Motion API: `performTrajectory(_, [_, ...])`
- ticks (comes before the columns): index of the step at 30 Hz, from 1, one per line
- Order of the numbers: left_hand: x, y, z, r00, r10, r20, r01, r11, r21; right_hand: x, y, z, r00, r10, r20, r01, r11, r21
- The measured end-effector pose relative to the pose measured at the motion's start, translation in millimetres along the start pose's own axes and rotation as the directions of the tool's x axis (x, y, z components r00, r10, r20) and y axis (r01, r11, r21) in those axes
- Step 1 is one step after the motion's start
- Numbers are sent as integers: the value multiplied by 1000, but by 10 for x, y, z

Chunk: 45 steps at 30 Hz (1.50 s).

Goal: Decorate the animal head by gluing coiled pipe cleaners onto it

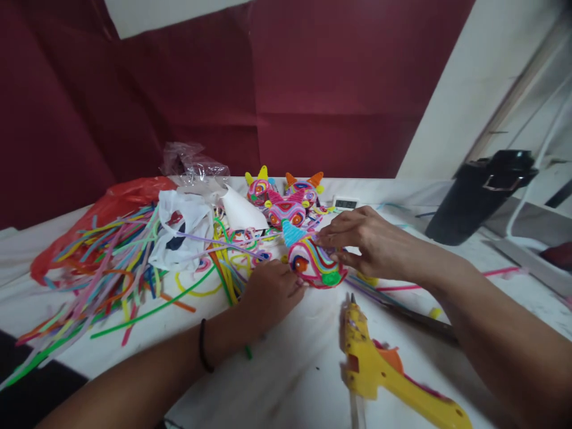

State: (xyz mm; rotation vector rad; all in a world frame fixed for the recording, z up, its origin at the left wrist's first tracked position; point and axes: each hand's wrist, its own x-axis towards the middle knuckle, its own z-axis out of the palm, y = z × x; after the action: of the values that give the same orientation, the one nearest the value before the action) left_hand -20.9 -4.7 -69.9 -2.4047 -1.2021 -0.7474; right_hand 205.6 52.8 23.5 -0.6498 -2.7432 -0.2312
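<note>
A colourful animal-head mask (316,257) made of coiled pipe cleaners, with a blue ear, an orange eye and a green nose, is between my two hands. My left hand (273,290) grips its lower left edge, fingers closed. On the upper right side, my right hand (364,241) holds it with bent fingers; the fingertips are partly hidden behind it. Close in front lies a yellow hot glue gun (379,375), its nozzle pointing toward the mask. Behind the mask stand similar heads, among them a pink-eared one (286,208) and an orange-eared one (308,186).
A heap of loose pipe cleaners (120,250) spreads over a red plastic bag (116,196) at the left. Beside it lie a white bag (181,223) and a white paper cone (243,208). A small digital clock (345,204) and a black tumbler (480,196) stand at the right.
</note>
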Motion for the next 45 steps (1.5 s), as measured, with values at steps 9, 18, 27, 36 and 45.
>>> performTrajectory(9, [-108,-41,-87,998,57,24,-56,998,-13,-23,94,22,1000,-23,15,23,999,34])
performTrajectory(18, [-215,-830,-510,980,-153,129,117,961,251,-20,123,49,998,-62,0,61,996,65])
performTrajectory(27, [-218,-475,-283,949,83,304,-86,996,-1,-31,149,53,999,-44,19,43,997,63])
performTrajectory(36, [-322,-1170,-106,932,-34,362,-22,989,148,-32,103,58,1000,-24,-18,25,999,48])
performTrajectory(45, [-442,-741,-481,937,6,348,-30,998,63,-25,111,61,999,-29,-37,32,996,78])
